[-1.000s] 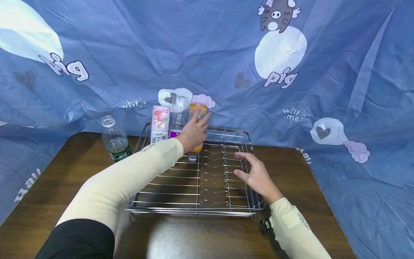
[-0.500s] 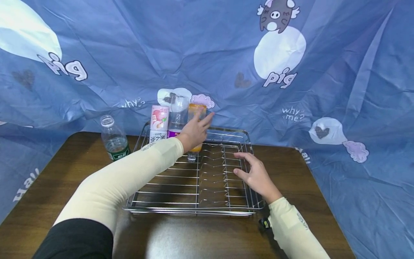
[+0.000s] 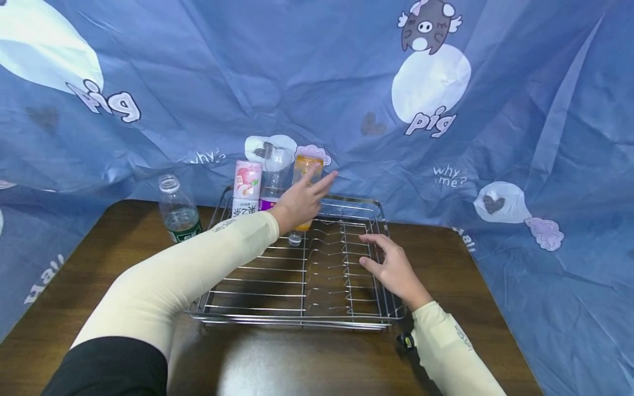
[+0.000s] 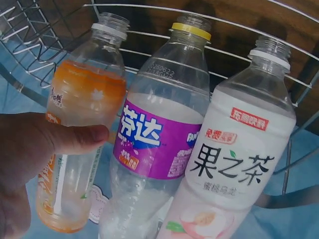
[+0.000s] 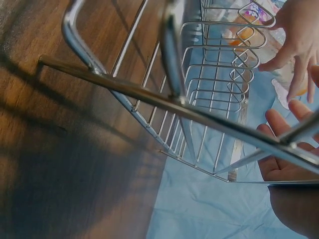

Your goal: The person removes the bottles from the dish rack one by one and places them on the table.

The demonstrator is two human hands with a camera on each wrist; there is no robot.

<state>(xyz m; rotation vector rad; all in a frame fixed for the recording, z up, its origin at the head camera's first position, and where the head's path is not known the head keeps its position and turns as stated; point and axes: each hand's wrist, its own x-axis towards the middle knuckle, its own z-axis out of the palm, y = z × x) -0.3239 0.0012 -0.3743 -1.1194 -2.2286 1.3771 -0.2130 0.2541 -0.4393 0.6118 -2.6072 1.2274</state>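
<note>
Three uncapped bottles stand neck down against the back of a wire dish rack [image 3: 303, 312]. They are an orange-labelled bottle [image 4: 84, 99], a purple-labelled bottle [image 4: 159, 134] and a pink-and-white tea bottle [image 4: 234, 149]. At the orange-labelled one is my left hand [image 3: 299, 203]. Its thumb lies across the bottle's side in the left wrist view, and its other fingers look straight and spread in the head view. My right hand [image 3: 393, 269] hovers near the rack's right side, thumb and fingers apart, holding nothing.
A clear bottle with a green label [image 3: 183, 225] stands upright on the wooden table [image 3: 277, 363], left of the rack. Behind the table hangs a blue printed cloth [image 3: 337, 82]. A small black object [image 3: 406, 342] is by the right wrist.
The orange-labelled bottle's raised end has shifted slightly to the right, and my left fingers have spread a little further right. My right hand stays in place.
</note>
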